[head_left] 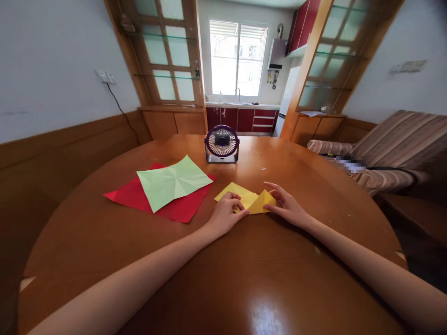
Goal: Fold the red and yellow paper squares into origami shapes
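Note:
A sheet of yellow paper (247, 199) lies on the table in front of me, partly folded, with a pointed flap standing up at its right side. My left hand (226, 209) rests on its left part, fingers curled and thumb at the near edge, pressing and gripping the paper. On the other side, my right hand (284, 204) has the folded flap between thumb and fingers. To the left, a creased light green sheet (174, 179) lies partly over a red sheet (185, 207), which shows around it.
A small purple desk fan (222, 142) stands beyond the yellow paper on the round wooden table (223, 270). A striped armchair (394, 144) is to the right of the table. Red kitchen cabinets (244, 120) and a window (238, 58) are at the back.

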